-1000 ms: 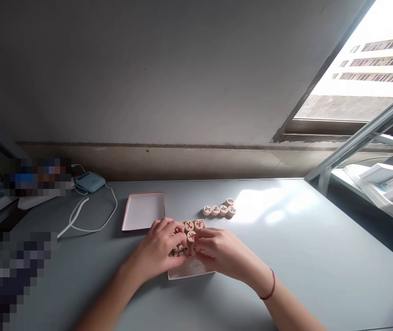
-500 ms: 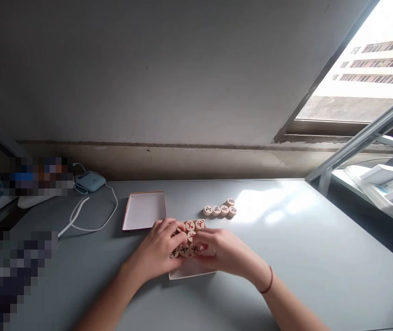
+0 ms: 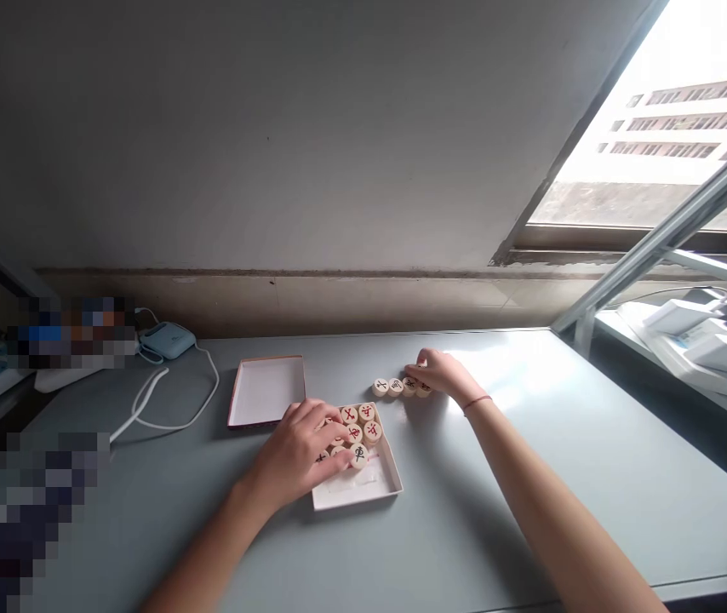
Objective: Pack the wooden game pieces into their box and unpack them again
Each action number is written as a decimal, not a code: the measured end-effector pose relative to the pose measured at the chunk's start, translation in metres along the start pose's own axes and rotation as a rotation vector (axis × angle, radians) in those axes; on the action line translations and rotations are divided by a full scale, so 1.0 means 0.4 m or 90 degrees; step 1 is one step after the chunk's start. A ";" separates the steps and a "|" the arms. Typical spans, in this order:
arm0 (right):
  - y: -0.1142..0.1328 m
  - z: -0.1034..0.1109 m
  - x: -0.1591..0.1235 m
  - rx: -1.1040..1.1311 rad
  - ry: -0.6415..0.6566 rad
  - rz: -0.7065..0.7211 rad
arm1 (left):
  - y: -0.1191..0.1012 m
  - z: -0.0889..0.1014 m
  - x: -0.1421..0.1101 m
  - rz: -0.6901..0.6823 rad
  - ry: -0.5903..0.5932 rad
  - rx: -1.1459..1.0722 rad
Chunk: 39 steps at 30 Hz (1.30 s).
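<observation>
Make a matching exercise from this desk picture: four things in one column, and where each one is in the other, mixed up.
Things:
1. left hand
2. right hand
3. empty lid
4. blue device

Places:
A. far left by the wall, cable attached
B. on the loose discs on the table
C. on the discs in the white box
D. just left of the box

Pairs: 1-C, 2-B, 3-D, 4-A

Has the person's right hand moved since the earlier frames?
Yes. The right hand left the white cardboard box tray and went away from the person and rightward, onto the loose row of round wooden chess pieces.
</observation>
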State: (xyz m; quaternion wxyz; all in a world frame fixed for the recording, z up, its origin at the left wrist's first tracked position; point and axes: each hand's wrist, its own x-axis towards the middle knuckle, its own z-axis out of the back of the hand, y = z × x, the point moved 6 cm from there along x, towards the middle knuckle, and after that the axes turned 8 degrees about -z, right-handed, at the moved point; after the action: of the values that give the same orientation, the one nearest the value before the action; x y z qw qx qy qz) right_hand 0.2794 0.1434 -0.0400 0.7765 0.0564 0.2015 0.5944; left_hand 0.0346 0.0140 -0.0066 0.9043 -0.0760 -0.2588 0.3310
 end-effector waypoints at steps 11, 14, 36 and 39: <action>0.148 -0.013 -0.268 0.375 0.226 0.396 | -0.022 -0.011 0.032 0.061 -0.109 -0.051; 0.157 -0.033 -0.296 0.461 0.290 0.411 | -0.039 -0.020 0.055 0.059 -0.108 -0.098; 0.073 0.010 -0.250 0.470 0.236 0.386 | -0.101 -0.101 0.046 -0.060 -0.014 0.016; 0.083 0.014 -0.268 0.424 0.236 0.407 | -0.095 -0.109 0.044 -0.058 -0.008 0.033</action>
State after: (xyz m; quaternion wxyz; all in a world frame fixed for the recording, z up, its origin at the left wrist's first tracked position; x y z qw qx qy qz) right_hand 0.2289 0.0526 0.0022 0.4464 0.2535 0.4877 0.7061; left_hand 0.0900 -0.0025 -0.0249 0.9183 -0.0386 -0.2592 0.2968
